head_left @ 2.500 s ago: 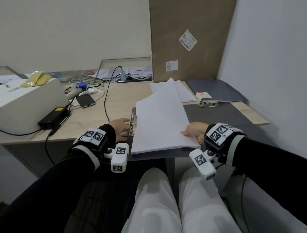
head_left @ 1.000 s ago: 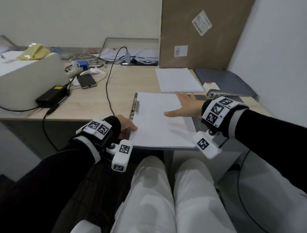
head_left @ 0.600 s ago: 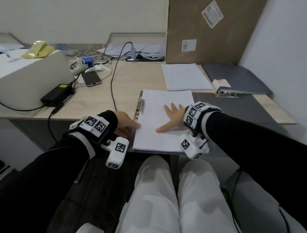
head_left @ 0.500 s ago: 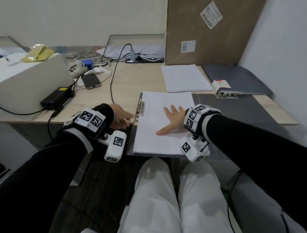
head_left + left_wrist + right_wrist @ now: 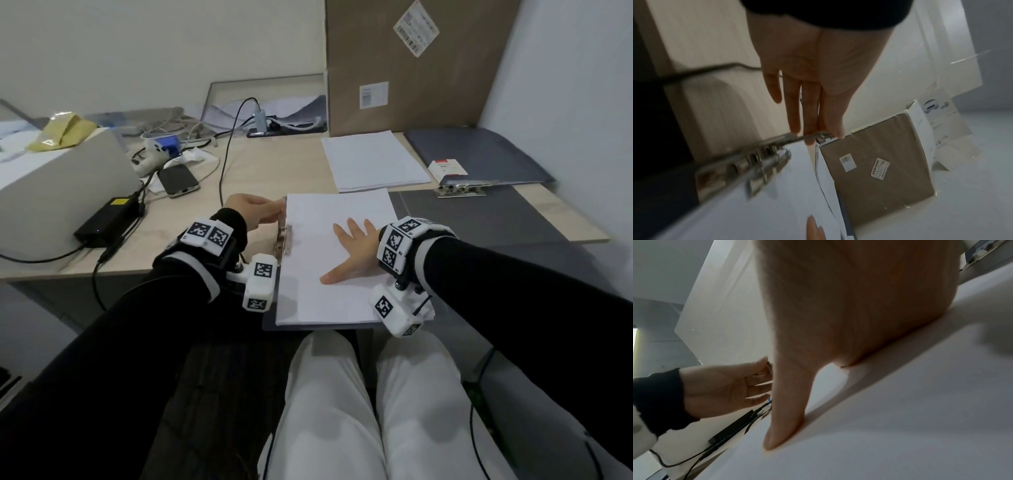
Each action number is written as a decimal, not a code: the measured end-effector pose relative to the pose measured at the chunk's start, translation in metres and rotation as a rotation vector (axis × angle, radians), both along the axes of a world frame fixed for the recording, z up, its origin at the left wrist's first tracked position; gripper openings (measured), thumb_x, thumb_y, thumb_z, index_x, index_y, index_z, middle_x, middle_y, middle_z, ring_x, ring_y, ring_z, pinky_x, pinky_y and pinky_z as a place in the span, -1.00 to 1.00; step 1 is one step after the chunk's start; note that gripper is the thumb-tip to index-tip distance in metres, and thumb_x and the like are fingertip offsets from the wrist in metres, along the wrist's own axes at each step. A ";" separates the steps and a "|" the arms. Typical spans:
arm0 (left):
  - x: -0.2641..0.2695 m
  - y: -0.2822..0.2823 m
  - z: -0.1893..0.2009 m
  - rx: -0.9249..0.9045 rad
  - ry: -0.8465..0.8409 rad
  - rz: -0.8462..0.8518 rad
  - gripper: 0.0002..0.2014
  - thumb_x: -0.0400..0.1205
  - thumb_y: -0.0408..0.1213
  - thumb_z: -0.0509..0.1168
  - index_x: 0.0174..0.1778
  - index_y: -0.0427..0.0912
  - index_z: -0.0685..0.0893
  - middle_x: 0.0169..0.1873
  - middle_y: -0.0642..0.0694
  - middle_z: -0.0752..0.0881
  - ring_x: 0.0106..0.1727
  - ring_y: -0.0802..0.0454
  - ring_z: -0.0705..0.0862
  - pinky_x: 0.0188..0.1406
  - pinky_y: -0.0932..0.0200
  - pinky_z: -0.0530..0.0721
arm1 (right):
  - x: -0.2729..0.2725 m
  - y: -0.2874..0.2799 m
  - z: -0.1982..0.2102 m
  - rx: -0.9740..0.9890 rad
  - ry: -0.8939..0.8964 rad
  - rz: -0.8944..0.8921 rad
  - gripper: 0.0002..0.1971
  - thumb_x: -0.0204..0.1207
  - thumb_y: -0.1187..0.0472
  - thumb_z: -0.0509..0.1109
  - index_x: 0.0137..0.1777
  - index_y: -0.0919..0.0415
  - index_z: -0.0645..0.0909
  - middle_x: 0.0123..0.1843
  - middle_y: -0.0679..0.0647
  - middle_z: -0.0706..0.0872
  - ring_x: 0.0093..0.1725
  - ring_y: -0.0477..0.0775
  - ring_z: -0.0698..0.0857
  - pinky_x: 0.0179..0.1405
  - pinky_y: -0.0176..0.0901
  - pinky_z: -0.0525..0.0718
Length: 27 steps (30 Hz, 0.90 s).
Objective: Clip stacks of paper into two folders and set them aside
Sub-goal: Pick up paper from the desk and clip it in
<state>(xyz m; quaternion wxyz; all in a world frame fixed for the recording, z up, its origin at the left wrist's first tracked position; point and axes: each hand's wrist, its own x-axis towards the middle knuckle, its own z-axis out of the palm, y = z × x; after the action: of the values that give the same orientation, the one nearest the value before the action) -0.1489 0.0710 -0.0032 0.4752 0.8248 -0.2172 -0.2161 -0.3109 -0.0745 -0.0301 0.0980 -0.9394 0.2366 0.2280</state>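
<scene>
A white paper stack (image 5: 318, 294) lies in an open dark grey folder (image 5: 479, 219) at the desk's near edge. My right hand (image 5: 354, 245) presses flat on the sheets with its fingers spread; the right wrist view shows its palm (image 5: 849, 308) and thumb down on the paper (image 5: 900, 418). My left hand (image 5: 265, 210) reaches to the folder's metal clip (image 5: 283, 238) on the stack's left side. Its straight fingertips (image 5: 810, 128) touch the end of the raised clip lever (image 5: 785, 139). A second paper stack (image 5: 373, 161) and a second folder (image 5: 479, 156) lie farther back.
A cardboard box (image 5: 411, 65) leans on the back wall. A black power brick (image 5: 106, 222), cables, a phone (image 5: 178, 180) and a grey box (image 5: 51, 192) fill the desk's left side. The wall (image 5: 565, 102) closes off the right.
My right hand laid the lifted stack flat and now presses on it. My left hand left the folder's near left edge and moved forward to the clip lever.
</scene>
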 end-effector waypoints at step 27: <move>0.003 0.024 -0.022 0.640 -0.230 -0.328 0.10 0.38 0.08 0.48 0.68 -0.12 -0.08 0.69 -0.06 0.06 0.69 -0.02 0.12 0.67 0.01 0.14 | 0.000 -0.003 0.003 0.067 -0.021 -0.004 0.13 0.27 -0.56 0.17 0.66 -0.10 -0.36 0.72 0.02 -0.36 0.69 0.25 -0.34 0.60 0.30 -0.27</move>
<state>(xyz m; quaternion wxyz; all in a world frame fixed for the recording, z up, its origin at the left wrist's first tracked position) -0.1457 0.0950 -0.0257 0.1248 0.9047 -0.3198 -0.2522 -0.3109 -0.0774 -0.0274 0.1325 -0.9374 0.2296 0.2258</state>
